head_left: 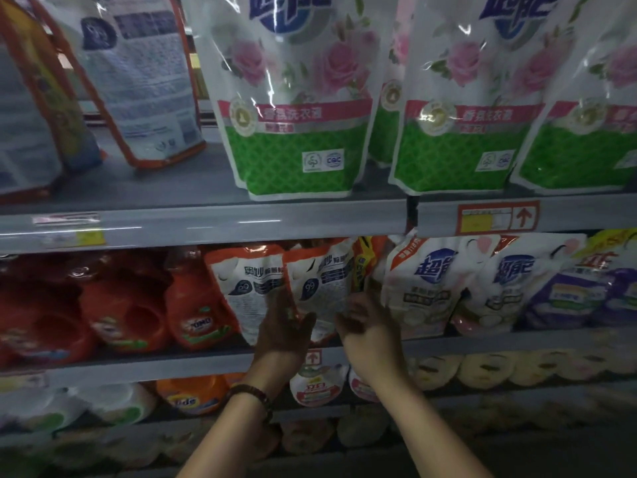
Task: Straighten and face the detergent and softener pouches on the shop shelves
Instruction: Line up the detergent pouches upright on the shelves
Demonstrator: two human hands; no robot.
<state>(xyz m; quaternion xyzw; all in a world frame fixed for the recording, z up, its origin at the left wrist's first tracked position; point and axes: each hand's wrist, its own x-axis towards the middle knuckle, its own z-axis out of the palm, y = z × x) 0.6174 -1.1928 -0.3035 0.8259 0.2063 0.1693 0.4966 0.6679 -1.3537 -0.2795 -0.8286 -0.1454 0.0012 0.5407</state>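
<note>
On the middle shelf stands an orange-and-white pouch [322, 281], leaning slightly left. My left hand [284, 327] grips its lower left edge, fingers behind and thumb in front. Its lower right side is held by my right hand [365, 327], whose fingers curl around the edge. A second orange-and-white pouch [241, 284] stands just left of it, touching. To the right lean two white pouches with blue logos [418, 288] [499, 288].
The top shelf holds green-and-white rose pouches [296, 108] [462, 112] and tilted orange-edged bags [144, 81]. Red and orange detergent bottles [196, 305] fill the middle shelf's left. Purple pouches [586, 291] sit far right. Lower shelves carry more pouches and bottles.
</note>
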